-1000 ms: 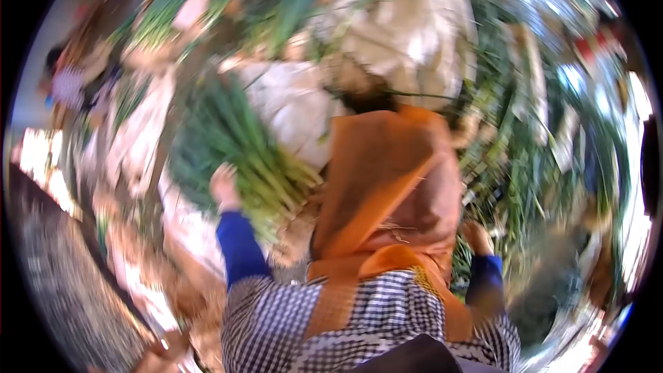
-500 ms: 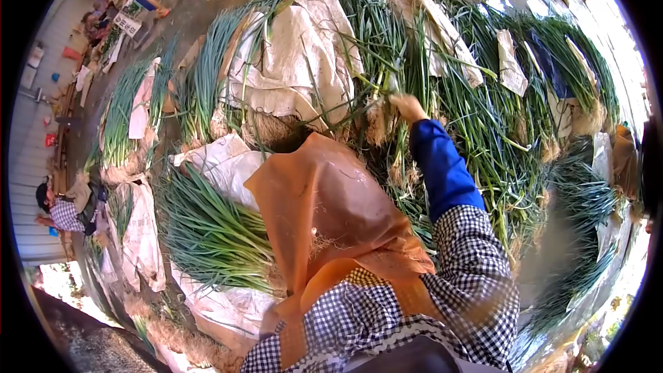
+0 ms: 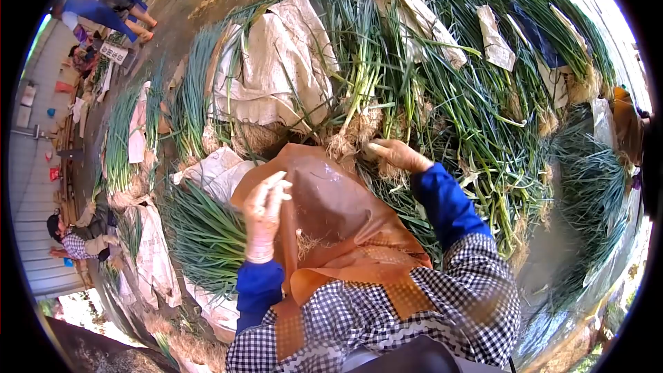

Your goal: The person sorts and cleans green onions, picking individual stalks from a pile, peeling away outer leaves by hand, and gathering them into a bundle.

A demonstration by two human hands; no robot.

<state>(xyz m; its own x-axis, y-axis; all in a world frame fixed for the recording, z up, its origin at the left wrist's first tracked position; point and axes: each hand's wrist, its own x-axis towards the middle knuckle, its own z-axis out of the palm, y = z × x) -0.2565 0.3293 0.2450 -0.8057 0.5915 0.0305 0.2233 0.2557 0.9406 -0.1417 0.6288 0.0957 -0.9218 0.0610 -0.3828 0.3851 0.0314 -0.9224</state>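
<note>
Long green onions [image 3: 362, 83] lie in front of me, their pale, hairy roots [image 3: 349, 139] pointing toward my lap. My right hand [image 3: 399, 155] is at the right side of these roots, its fingers drawn together on the green onions' root ends; the fingertips are partly hidden. Above the left side of my orange-brown apron [image 3: 324, 186], my left hand [image 3: 264, 213] is raised with fingers apart and nothing in it. A loose bit of root [image 3: 307, 242] clings to the apron. Beside my left forearm rests a neat bundle of green onions [image 3: 204, 224].
Pale sacks [image 3: 283, 62] lie over piles farther out. More green onions [image 3: 483, 124] spread to the right, with another heap [image 3: 590, 173] on wet ground. At left, a person in a checked top [image 3: 74, 243] sits low; another person [image 3: 103, 10] bends over at upper left.
My right hand has come back toward me from the stalks to the root ends, and green onions there have shifted nearer. My left hand has come into view, raised over the apron.
</note>
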